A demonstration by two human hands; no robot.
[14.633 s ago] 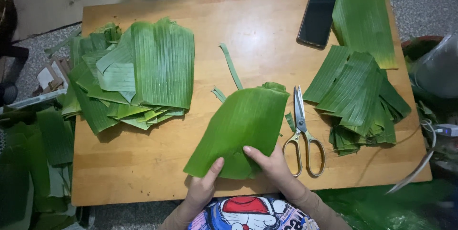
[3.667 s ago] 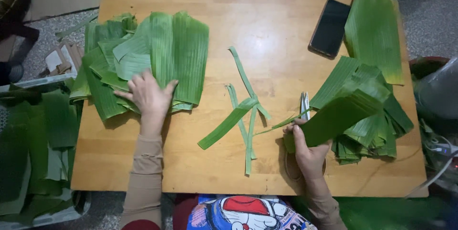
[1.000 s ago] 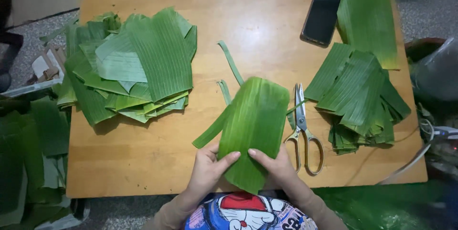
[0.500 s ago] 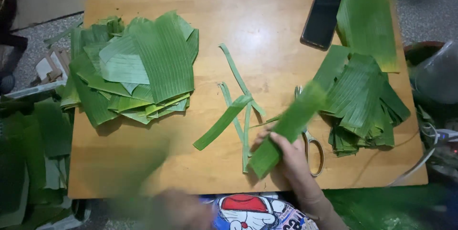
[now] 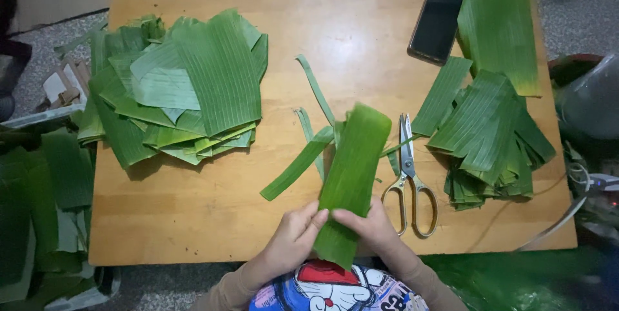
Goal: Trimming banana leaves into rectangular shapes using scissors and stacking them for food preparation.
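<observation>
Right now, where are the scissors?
The scissors lie on the wooden table, right of the folded leaf in both hands and left of the right-hand leaf stack.

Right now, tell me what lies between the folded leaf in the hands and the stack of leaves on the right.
In the head view, scissors lie on the table between the folded leaf and the right stack, blades pointing away.

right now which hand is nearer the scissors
Right. The right hand holds the folded leaf just left of the scissors handles; the left hand grips the leaf's other side, farther away.
</observation>
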